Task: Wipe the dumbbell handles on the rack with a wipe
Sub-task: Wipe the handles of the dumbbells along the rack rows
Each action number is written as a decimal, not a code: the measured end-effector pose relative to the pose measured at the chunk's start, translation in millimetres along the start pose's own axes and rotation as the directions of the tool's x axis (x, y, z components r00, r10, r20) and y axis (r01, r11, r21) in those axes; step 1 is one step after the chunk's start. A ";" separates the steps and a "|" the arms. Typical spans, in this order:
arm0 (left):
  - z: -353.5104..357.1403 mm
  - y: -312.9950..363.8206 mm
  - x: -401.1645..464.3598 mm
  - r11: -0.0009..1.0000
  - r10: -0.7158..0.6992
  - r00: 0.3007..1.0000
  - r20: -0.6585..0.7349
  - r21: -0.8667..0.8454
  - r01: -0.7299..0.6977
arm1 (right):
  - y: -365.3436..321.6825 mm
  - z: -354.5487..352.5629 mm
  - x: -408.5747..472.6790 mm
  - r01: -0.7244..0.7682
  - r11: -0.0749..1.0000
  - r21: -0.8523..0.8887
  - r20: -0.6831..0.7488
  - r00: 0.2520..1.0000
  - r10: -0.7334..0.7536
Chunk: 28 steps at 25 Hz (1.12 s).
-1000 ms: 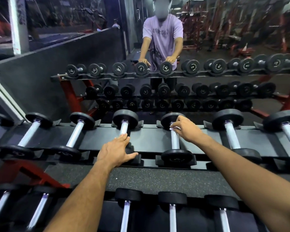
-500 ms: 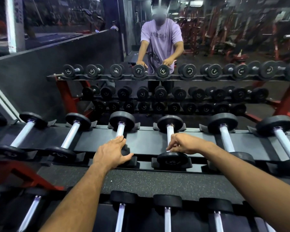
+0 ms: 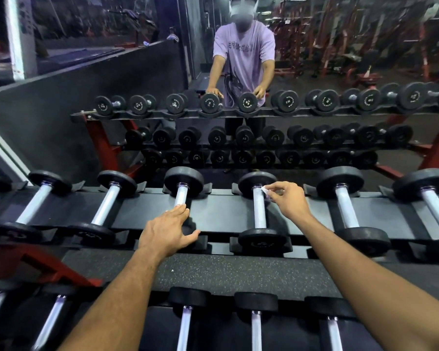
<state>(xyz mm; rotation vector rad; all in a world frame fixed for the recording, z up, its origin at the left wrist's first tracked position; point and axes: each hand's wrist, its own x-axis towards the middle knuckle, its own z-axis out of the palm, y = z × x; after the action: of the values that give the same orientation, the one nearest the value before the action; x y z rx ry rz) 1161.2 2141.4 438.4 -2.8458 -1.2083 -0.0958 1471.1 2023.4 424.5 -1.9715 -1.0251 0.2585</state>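
Bare black rack shelf lies open between neighbouring chrome dumbbell handles. Round black weight plates block each handle's ends; a speckled rubber ledge lies open below.

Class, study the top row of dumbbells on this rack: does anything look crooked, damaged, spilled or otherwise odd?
Nothing stands out. The dumbbells sit evenly in their cradles. The right hand pinches a small white wipe against one handle; the left hand rests on the neighbouring dumbbell.

Dim gym light from overhead; chrome handles glint pale, the far mirror murky, the face blurred, and straight lines bow at the edges.
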 end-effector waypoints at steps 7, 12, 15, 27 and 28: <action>3.4 0.9 3.1 0.999 -0.035 0.999 -0.008 0.001 0.035 | 8.9 11.8 -1.0 -0.106 0.966 0.235 0.068 0.993 0.092; 5.2 0.3 2.2 0.999 -0.039 0.999 -0.027 0.000 0.039 | 24.2 -4.9 -43.7 -0.273 0.910 0.311 0.420 0.899 0.126; 5.8 0.3 1.8 0.999 -0.039 0.999 -0.030 -0.008 0.039 | 28.4 -8.8 -48.1 -0.263 0.924 0.277 0.446 0.887 0.118; 1.0 4.1 -0.6 0.999 -0.053 0.998 -0.025 -0.010 0.053 | 3.0 16.1 0.0 -0.313 0.806 0.502 0.165 0.950 0.266; 1.5 3.8 -0.4 0.998 -0.056 0.998 -0.022 -0.011 0.056 | 4.3 16.4 -5.5 -0.320 0.803 0.503 0.180 0.947 0.265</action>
<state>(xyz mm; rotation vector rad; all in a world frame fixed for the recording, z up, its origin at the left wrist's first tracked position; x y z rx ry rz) 1163.7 2138.6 436.8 -2.8119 -1.2869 -0.1364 1461.3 2028.0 410.4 -1.6036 -0.6093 0.7406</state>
